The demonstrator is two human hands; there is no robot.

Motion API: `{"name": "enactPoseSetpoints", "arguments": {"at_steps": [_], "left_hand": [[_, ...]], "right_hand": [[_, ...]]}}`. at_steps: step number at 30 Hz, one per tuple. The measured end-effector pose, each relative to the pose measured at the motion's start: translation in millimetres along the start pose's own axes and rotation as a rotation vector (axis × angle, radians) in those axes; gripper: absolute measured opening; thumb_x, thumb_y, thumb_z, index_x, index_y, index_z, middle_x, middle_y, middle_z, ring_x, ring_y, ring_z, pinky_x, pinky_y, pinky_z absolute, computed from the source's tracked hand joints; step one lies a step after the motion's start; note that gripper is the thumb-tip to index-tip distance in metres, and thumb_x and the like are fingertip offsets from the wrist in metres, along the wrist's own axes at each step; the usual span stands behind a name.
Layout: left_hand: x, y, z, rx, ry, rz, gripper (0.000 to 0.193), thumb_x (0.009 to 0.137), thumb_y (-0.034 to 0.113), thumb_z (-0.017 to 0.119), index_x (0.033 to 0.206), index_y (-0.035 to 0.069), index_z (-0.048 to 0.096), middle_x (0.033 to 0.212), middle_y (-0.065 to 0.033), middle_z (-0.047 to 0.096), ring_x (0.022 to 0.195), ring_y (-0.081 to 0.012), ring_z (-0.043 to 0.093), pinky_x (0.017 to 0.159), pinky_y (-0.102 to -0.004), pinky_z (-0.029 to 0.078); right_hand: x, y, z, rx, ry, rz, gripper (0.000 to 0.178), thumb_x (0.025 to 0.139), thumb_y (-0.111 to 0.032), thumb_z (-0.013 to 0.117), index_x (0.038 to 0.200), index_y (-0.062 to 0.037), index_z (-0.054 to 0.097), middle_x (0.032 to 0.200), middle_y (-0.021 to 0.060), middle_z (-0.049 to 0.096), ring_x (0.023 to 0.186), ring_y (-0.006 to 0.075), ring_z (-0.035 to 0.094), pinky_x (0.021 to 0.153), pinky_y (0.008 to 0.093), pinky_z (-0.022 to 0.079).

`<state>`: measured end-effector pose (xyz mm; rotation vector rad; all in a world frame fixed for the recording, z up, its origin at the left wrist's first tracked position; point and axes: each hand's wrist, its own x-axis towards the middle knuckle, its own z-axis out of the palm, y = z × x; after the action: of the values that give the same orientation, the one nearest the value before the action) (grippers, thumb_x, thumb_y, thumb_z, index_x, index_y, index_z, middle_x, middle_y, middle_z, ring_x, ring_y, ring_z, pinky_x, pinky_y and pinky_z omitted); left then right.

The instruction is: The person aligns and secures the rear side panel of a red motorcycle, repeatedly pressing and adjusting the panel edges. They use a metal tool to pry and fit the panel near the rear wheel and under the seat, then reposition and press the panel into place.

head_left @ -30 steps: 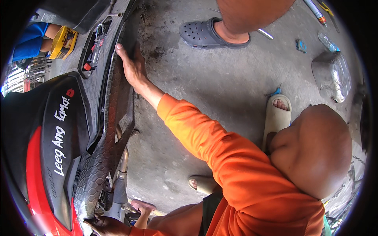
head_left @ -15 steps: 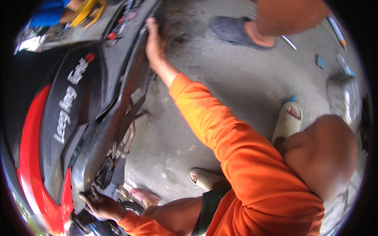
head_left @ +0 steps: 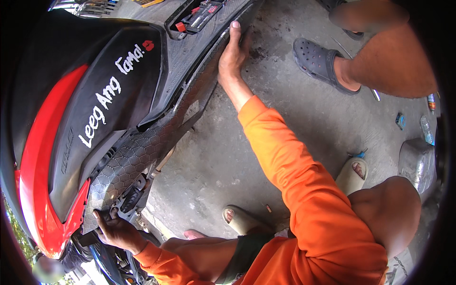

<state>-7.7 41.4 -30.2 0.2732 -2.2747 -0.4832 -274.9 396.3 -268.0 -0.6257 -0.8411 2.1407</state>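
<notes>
A black and red motor scooter (head_left: pixel 118 85) takes up the left side. Along its lower edge runs a long dark side panel (head_left: pixel 156 126) with a hexagon pattern. My right hand (head_left: pixel 232 61) grips the panel's outer edge farther up, thumb along the top, the other fingers partly hidden behind it. Down at the panel's lower-left end, my left hand (head_left: pixel 118 232) holds it between thumb and curled fingers. A gap shows between the panel and the body cover above it. Beside my left hand are exposed metal parts (head_left: pixel 135 197).
Another person's foot in a dark clog (head_left: pixel 316 61) stands at upper right. My feet wear beige slippers (head_left: pixel 354 175). A silver wrapped box (head_left: pixel 418 164), a plastic bottle (head_left: pixel 426 128) and a small blue item (head_left: pixel 400 120) lie at right. Black and red items (head_left: pixel 199 18) sit in the scooter's floorboard recess.
The view has shifted, so the scooter and the other person's leg appear farther right, and the picture is sharper. Both my hands keep their hold on the side panel.
</notes>
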Motion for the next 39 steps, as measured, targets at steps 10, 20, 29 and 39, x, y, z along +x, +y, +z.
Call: {"name": "enactPoseSetpoints", "arguments": {"at_steps": [10,20,29,39], "left_hand": [[8.6,-14.2,-9.1,-0.580,-0.042,-0.176,0.030,0.109,0.009,0.053,0.129,-0.011,0.063,0.111,-0.0170,0.063,0.103,-0.0256,0.064,0.094,-0.0480,0.059],[-7.0,-10.3,-17.5,-0.138,-0.166,0.045,0.039,0.104,-0.001,0.057,0.143,-0.004,0.061,0.128,-0.0130,0.043,0.122,-0.0275,0.057,0.093,-0.0412,0.064],[-3.6,10.6,-18.2,0.036,-0.102,-0.103,0.035,0.107,0.006,0.056,0.138,-0.007,0.064,0.125,-0.0148,0.061,0.110,-0.0176,0.059,0.088,-0.0387,0.059],[-4.0,9.9,-13.6,-0.041,-0.090,0.053,0.048,0.095,0.005,0.074,0.141,-0.004,0.063,0.122,-0.0238,0.069,0.104,-0.0245,0.068,0.091,-0.0423,0.059]], "right_hand": [[-16.1,-14.2,5.8,0.045,0.011,0.025,0.097,0.101,-0.060,0.061,0.164,0.0049,0.027,0.165,0.0253,0.036,0.148,0.0314,0.042,0.122,0.0388,0.033],[-11.6,-9.1,8.9,0.111,0.027,0.010,0.099,0.100,-0.061,0.064,0.161,0.0072,0.028,0.156,0.0325,0.044,0.143,0.0370,0.047,0.119,0.0433,0.037],[-74.7,-22.2,19.6,-0.183,0.077,0.080,0.096,0.101,-0.059,0.063,0.167,-0.0042,0.019,0.140,0.0354,0.037,0.138,0.0488,0.044,0.115,0.0520,0.040],[-73.4,-27.7,30.3,-0.324,0.161,-0.026,0.086,0.103,-0.057,0.057,0.161,0.0005,0.030,0.138,0.0324,0.044,0.131,0.0466,0.051,0.109,0.0515,0.044]]}}
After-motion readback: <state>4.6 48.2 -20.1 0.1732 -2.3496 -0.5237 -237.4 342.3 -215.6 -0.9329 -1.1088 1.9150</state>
